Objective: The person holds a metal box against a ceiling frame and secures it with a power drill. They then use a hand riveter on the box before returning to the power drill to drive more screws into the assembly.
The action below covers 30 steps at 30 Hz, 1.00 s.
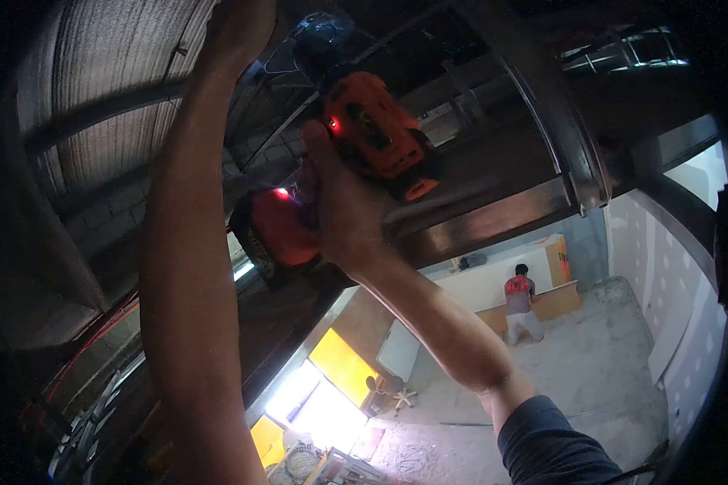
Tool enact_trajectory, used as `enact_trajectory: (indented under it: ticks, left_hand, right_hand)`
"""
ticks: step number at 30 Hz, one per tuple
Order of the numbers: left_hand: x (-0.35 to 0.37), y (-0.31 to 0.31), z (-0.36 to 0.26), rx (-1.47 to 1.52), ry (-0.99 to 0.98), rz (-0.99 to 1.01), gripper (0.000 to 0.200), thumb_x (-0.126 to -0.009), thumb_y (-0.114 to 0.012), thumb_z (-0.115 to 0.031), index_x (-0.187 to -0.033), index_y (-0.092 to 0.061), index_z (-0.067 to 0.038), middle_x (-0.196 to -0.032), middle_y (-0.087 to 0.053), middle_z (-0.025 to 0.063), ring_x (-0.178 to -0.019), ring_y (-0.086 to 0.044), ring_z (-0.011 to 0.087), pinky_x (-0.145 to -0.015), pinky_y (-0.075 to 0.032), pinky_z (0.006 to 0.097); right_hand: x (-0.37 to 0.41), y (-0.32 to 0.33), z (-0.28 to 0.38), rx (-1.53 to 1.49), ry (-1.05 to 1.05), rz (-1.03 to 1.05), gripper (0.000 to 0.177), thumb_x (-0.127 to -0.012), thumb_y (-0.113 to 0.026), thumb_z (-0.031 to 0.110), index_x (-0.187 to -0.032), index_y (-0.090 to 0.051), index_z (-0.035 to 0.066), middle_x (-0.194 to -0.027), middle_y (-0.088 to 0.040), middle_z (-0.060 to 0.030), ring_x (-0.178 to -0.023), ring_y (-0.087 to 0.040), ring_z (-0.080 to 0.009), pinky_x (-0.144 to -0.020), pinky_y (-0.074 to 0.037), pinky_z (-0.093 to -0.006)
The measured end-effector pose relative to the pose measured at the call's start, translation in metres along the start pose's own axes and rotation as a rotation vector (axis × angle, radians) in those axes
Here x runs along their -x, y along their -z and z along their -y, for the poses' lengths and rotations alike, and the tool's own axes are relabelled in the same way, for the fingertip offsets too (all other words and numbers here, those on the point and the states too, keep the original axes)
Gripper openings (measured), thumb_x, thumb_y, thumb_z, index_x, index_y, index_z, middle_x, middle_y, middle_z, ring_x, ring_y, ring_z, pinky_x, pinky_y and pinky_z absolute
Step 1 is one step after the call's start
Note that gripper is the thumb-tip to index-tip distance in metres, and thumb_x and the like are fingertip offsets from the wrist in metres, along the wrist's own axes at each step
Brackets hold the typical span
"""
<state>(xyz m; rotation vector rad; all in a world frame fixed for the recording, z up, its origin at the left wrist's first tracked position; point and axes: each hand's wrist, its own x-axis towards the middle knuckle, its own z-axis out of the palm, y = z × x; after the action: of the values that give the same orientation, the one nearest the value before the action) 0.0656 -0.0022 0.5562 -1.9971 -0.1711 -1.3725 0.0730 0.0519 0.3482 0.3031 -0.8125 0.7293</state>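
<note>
My right hand (348, 206) is wrapped round the handle of an orange and black cordless drill (376, 121). The tool points upward, and red lights glow on its body and near its battery (281, 226). Around its dark front end is something clear and shiny, like plastic film (322, 32); I cannot make out what the tip touches. My left hand (243, 28) is raised to the upper edge of the view, left of the drill's front. Its fingers are cut off by the edge, so what it holds or touches is hidden.
Steel beams (493, 214) cross close behind the drill, under a corrugated roof (97, 73). Far below is a concrete floor (558, 380), where a person (520, 303) kneels by a long board (558, 301). A fan (384, 386) and piled items (315, 465) stand near a bright opening.
</note>
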Motion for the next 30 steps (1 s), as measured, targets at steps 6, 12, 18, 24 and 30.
enact_trajectory:
  ticks: [6, 12, 18, 24, 30]
  left_hand:
    - [-0.022, -0.009, 0.039, -0.004, -0.079, 0.051, 0.039, -0.099, -0.046, -0.030, -0.103, -0.069, 0.001, -0.097, -0.071, 0.0161, -0.090, -0.068, 0.0277, -0.083, -0.052, 0.0392]
    - [-0.042, -0.015, 0.008, -0.107, -0.144, 0.064, 0.034, -0.098, -0.050, -0.026, -0.105, -0.070, 0.000, -0.102, -0.072, 0.0196, -0.094, -0.069, 0.0308, -0.086, -0.052, 0.0400]
    - [-0.010, -0.018, 0.032, -0.268, -0.141, 0.043, 0.031, -0.096, -0.053, -0.021, -0.112, -0.069, 0.000, -0.116, -0.068, 0.0224, -0.109, -0.065, 0.0373, -0.094, -0.051, 0.0420]
    - [-0.015, -0.019, 0.045, -0.458, -0.316, 0.021, 0.031, -0.095, -0.053, -0.017, -0.116, -0.067, 0.000, -0.121, -0.065, 0.0239, -0.113, -0.063, 0.0391, -0.098, -0.050, 0.0436]
    - [-0.008, -0.017, 0.024, -0.324, -0.141, 0.059, 0.032, -0.097, -0.049, -0.023, -0.104, -0.068, 0.001, -0.109, -0.068, 0.0227, -0.102, -0.066, 0.0368, -0.089, -0.050, 0.0433]
  right_hand:
    - [0.005, -0.007, 0.011, -0.056, -0.106, -0.014, 0.042, -0.090, -0.075, 0.038, -0.065, -0.046, 0.022, -0.054, -0.039, 0.0103, -0.045, -0.033, -0.0031, -0.045, -0.024, -0.0240]
    - [-0.005, 0.002, 0.040, -0.094, -0.121, 0.060, 0.045, -0.091, -0.074, 0.039, -0.063, -0.043, 0.022, -0.054, -0.036, 0.0097, -0.046, -0.033, -0.0048, -0.046, -0.024, -0.0252]
    - [0.003, 0.013, 0.009, -0.203, -0.254, 0.040, 0.046, -0.091, -0.073, 0.040, -0.063, -0.041, 0.023, -0.055, -0.037, 0.0093, -0.047, -0.035, -0.0054, -0.047, -0.025, -0.0259]
    - [0.004, 0.011, 0.007, -0.156, -0.195, 0.029, 0.045, -0.091, -0.073, 0.040, -0.063, -0.042, 0.023, -0.056, -0.038, 0.0092, -0.049, -0.037, -0.0055, -0.047, -0.027, -0.0251]
    - [0.007, 0.005, 0.009, -0.146, -0.184, 0.008, 0.044, -0.092, -0.072, 0.039, -0.064, -0.042, 0.022, -0.055, -0.036, 0.0091, -0.048, -0.036, -0.0058, -0.047, -0.028, -0.0246]
